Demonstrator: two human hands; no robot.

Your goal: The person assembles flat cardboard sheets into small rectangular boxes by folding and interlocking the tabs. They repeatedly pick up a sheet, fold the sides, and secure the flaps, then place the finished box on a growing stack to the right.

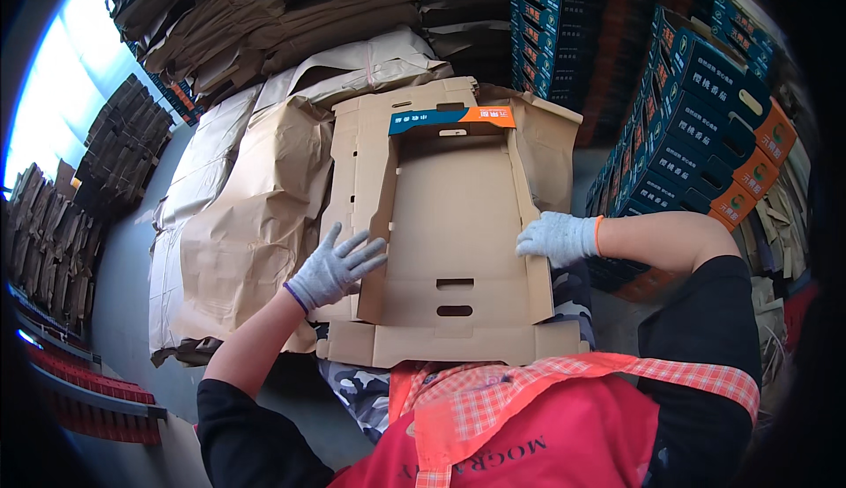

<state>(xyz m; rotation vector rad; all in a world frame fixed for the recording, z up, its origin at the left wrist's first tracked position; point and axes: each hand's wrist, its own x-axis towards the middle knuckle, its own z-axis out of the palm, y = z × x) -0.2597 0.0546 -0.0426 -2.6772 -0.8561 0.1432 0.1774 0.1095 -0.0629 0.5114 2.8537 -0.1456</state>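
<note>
A brown cardboard tray box [454, 197] lies partly folded before me, its far end wall standing with a teal and orange printed strip [452, 119]. Its near end flap [454, 343] lies folded out toward my lap, with slots in the panel beside it. My left hand [333, 268], in a grey knit glove, is open with fingers spread by the left side wall. Gloved the same way, my right hand [561, 239] is closed over the top edge of the right side wall. Under the box lies a flat cardboard blank [348, 166].
Paper-wrapped bundles [251, 224] lie to the left and beneath the blank. Teal and orange printed boxes [705, 127] are stacked at the right, more boxes [536, 30] at the back. Flat cardboard piles [282, 21] rise behind; red pallets [97, 391] stand at lower left.
</note>
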